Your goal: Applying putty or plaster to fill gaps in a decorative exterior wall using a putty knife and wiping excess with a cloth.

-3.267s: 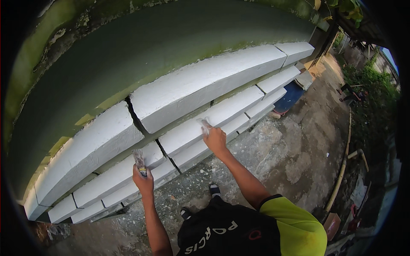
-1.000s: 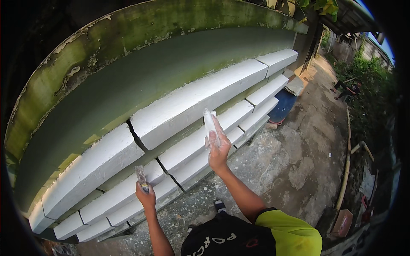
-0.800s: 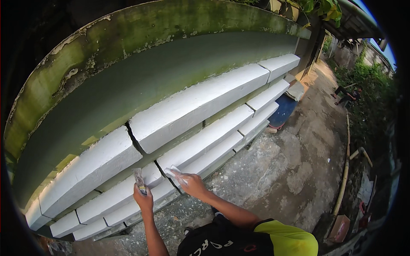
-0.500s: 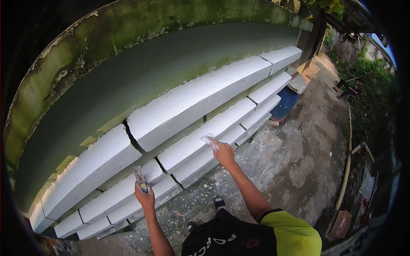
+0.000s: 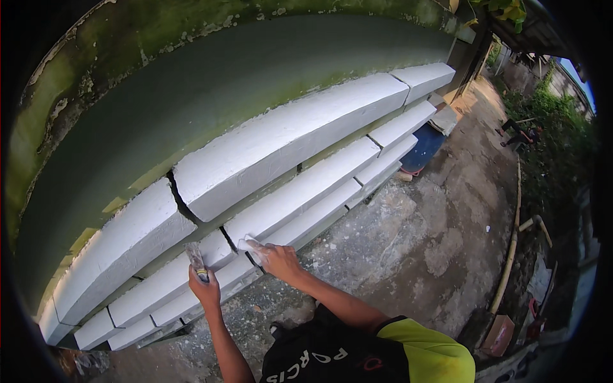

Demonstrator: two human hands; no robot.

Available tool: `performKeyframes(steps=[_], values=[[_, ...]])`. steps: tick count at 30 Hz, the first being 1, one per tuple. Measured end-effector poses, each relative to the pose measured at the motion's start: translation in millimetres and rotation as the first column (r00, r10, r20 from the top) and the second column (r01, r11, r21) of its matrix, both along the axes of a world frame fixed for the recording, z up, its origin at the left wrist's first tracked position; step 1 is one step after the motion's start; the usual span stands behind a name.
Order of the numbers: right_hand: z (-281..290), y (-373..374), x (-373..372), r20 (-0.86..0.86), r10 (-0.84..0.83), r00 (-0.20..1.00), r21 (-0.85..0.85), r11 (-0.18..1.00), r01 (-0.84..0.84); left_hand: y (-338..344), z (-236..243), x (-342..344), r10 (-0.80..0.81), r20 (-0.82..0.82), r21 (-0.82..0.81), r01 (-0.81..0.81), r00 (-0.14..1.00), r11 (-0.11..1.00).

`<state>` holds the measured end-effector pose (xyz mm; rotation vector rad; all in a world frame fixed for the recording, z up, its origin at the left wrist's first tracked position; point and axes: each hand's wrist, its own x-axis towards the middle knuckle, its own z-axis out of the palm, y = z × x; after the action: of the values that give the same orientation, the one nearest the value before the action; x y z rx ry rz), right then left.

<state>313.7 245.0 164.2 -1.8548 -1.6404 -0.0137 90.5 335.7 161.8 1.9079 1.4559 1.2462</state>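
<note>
Crouched before a long run of white-painted stepped concrete slabs set against a green, moss-stained wall. Working low on the steps, at the dark joint between two slabs of the second tier.

Right hand stretched forward, fingers curled over a small white crumpled wad, cloth or paper, pressed onto the slab face just right of that joint. Left hand raised just beside it, fist closed round the handle of a narrow flat-bladed grey tool, blade pointing up and lying against the front of the slab left of the joint. Cannot tell whether scraper or brush.

Judged from the pose: in the middle of dressing or wiping the white surface around the joint, wad in contact, tool held ready and not clearly biting into anything.

For a further stroke here: keep the wad flat on the face, carry it along the slab edge and not into the open crack, hold the blade clear of the right knuckles, and keep balance on the rough grey concrete ground.

Farther right, well apart from both hands: a blue flat thing lying at the foot of the steps, a long pale pole along the ground, a brown cardboard box near the lower edge.
</note>
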Motion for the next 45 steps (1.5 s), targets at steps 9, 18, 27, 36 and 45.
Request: performKeyframes(steps=[9, 18, 27, 36, 45], values=[[5.6, 1.7, 203.9, -0.075, -0.644, 0.762, -0.049, 0.765, 0.642, 3.6, -11.9, 0.7, 0.006, -0.041, 0.014, -0.005, 0.999, 1.000], [6.1, 6.4, 68.6, -0.062, -0.101, 0.993, -0.092, 0.991, 0.095, -1.7, -6.6, -3.5, 0.037, -0.070, 0.050, -0.034, 0.997, 0.998], [24.0, -12.9, 400.3, 0.151, -0.757, 0.635, -0.045, 0.637, 0.770, 0.0, -5.9, 3.4, 0.053, -0.066, 0.035, -0.050, 0.996, 0.998], [-1.0, 9.5, 282.9, -0.043, -0.488, 0.872, 0.028, 0.872, 0.489, -1.2, -1.2, 1.6, 0.054, -0.093, -0.010, -0.055, 0.994, 0.998], [-9.4, -13.1, 178.0, 0.085, -0.285, 0.955, 0.073, 0.957, 0.279, -1.8, 0.7, -4.4, 0.065, -0.108, 0.007, -0.065, 0.992, 0.998]])
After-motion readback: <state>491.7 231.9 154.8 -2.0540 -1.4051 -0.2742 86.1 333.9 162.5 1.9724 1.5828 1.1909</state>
